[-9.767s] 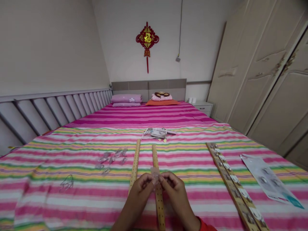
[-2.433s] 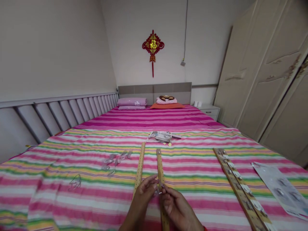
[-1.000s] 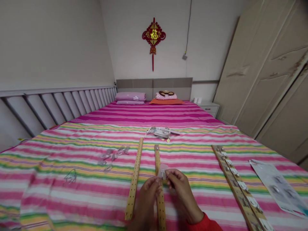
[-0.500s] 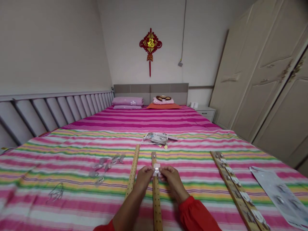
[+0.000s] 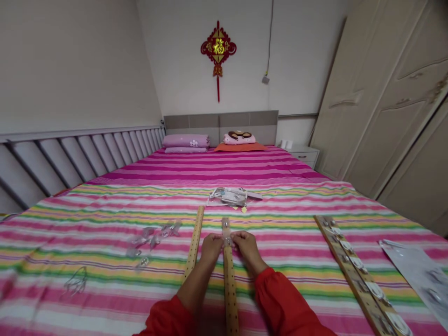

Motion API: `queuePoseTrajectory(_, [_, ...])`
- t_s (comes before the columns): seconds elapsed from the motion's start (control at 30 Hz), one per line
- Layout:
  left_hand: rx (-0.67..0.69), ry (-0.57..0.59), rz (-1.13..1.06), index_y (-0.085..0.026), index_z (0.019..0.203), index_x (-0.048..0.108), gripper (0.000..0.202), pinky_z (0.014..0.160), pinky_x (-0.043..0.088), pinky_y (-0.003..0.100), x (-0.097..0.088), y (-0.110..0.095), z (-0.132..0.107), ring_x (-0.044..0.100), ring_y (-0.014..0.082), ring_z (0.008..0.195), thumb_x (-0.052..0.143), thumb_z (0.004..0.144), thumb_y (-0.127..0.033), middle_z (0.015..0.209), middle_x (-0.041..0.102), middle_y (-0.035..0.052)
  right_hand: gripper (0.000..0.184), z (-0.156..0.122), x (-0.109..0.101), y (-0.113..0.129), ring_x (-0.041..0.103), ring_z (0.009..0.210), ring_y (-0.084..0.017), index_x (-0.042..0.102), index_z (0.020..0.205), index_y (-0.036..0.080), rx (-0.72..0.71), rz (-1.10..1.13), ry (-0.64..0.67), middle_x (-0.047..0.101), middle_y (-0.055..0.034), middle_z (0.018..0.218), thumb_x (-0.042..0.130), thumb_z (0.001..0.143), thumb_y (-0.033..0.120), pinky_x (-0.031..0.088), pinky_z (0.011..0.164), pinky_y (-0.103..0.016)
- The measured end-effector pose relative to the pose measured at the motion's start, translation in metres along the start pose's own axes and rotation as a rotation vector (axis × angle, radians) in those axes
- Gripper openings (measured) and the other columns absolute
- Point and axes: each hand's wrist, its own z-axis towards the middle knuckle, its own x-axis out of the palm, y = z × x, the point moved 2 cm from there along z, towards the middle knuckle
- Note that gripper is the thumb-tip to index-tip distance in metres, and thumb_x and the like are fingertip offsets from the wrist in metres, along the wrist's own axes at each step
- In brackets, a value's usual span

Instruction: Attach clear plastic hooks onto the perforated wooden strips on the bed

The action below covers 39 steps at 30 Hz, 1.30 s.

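Two perforated wooden strips lie on the striped bedspread in front of me: the left strip [image 5: 194, 245] and the middle strip [image 5: 229, 284]. My left hand [image 5: 211, 246] and my right hand [image 5: 246, 244] meet over the far part of the middle strip. Both pinch a small clear plastic piece [image 5: 227, 240] against the wood, fingers closed on it. My red sleeves show at the bottom edge.
A third wooden strip [image 5: 357, 275] with several white round pieces runs along the right. A printed plastic bag [image 5: 420, 275] lies beyond it. Loose clear pieces [image 5: 154, 234] sit to the left, a wire bit [image 5: 75, 283] further left, opened packets [image 5: 229, 196] ahead. Wardrobe doors [image 5: 395, 116] stand on the right.
My hands have carried the clear piece from near my body forward along the middle strip, and now press it down near the strip's far end. My arms are stretched further out.
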Motion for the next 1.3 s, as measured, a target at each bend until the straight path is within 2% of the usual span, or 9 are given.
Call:
queuePoseTrajectory(0.37, [-0.017,-0.062,0.038,-0.018,0.054,0.054,0.012,0.05,0.036,0.021,0.004,0.014,0.02,0.052,0.0115,0.05,0.063,0.06,-0.017,0.047,0.055,-0.0023,0.013,0.014,-0.001,-0.018,0.043,0.038,-0.01,0.063,0.054,0.017,-0.011,-0.047,-0.06,0.053,0.0052,0.038,0.069,0.051,0.028,0.032,0.04,-0.023])
queuePoseTrajectory(0.83, [-0.044,-0.054,0.031,-0.017,0.054,0.052,0.016,0.047,0.033,0.02,0.007,0.018,0.016,0.047,0.0086,0.045,0.066,0.06,-0.022,0.046,0.05,-0.0047,0.012,0.014,-0.002,-0.023,0.043,0.038,-0.01,0.061,0.055,0.017,-0.007,-0.065,-0.089,0.054,0.0052,0.04,0.066,0.053,0.027,0.032,0.041,-0.024])
queuePoseTrajectory(1.07, [-0.031,-0.059,0.043,-0.018,0.054,0.053,0.017,0.047,0.034,0.02,0.008,0.02,0.02,0.049,0.01,0.046,0.066,0.062,-0.025,0.044,0.05,-0.0042,0.011,0.014,-0.001,-0.021,0.042,0.037,-0.009,0.06,0.053,0.018,-0.031,-0.07,-0.104,0.052,0.0051,0.037,0.066,0.053,0.027,0.03,0.04,-0.024])
queuePoseTrajectory(1.3, [-0.021,-0.054,0.068,-0.018,0.057,0.054,0.018,0.046,0.034,0.02,0.01,0.025,0.023,0.05,0.0103,0.046,0.064,0.065,-0.029,0.045,0.051,-0.0041,0.012,0.013,-0.001,-0.021,0.045,0.039,-0.011,0.06,0.054,0.018,-0.045,-0.079,-0.114,0.056,0.0039,0.042,0.066,0.053,0.028,0.034,0.041,-0.025])
